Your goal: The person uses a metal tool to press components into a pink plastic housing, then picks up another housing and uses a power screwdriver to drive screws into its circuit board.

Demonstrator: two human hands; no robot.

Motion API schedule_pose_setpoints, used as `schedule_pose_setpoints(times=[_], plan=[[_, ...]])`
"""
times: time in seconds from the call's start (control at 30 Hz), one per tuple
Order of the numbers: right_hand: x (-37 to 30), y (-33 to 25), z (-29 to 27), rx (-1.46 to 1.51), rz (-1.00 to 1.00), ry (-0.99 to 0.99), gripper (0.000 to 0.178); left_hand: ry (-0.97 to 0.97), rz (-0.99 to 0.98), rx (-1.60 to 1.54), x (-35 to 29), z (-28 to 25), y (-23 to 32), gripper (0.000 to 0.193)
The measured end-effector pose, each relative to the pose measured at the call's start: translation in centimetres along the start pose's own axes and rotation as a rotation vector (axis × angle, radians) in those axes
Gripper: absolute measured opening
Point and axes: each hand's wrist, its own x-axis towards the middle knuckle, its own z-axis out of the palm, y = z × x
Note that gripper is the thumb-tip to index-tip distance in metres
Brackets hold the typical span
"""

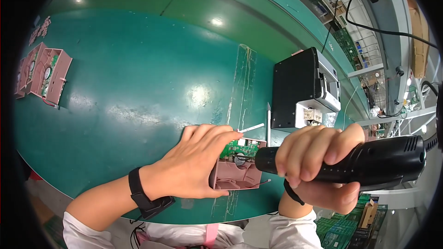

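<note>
My left hand is closed around the left side of a pink plastic housing on the table near me, thumb along its near edge and fingers at its far edge. Inside the housing's far half sits a green circuit board with a round silvery part; thin wires run by its lower right corner. My right hand grips a black corded electric screwdriver, lying roughly level. Its nose end overlaps the housing's right edge in the view. The screwdriver's tip cannot be made out, nor whether it touches a screw.
On the green table, two similar pink housings with boards stand at the far left, small pink parts beyond them. A black and silver machine stands right of centre. A white strip lies by the housing; clear tape crosses the tabletop.
</note>
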Motion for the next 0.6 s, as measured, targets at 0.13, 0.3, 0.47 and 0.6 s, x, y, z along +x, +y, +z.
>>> schedule_pose_setpoints(times=[0.13, 0.3, 0.47, 0.6], plan=[[-0.3, 1.0, 0.5, 0.003, 0.031, -0.036, 0.046, 0.003, -0.004, -0.010, -0.1, 0.0, 0.0, 0.111], [-0.1, 1.4, 0.3, 0.011, -0.006, -0.088, 0.047, 0.017, 0.012, -0.019, -0.2, 0.1, -0.2, 0.110], [-0.1, 1.3, 0.2, -0.019, -0.005, -0.093, 0.047, 0.018, 0.015, -0.021, -0.3, 0.1, -0.2, 0.110], [-0.1, 1.5, -0.1, -0.006, 0.033, -0.135, 0.048, 0.019, 0.014, -0.021, -0.2, 0.2, -0.2, 0.110]])
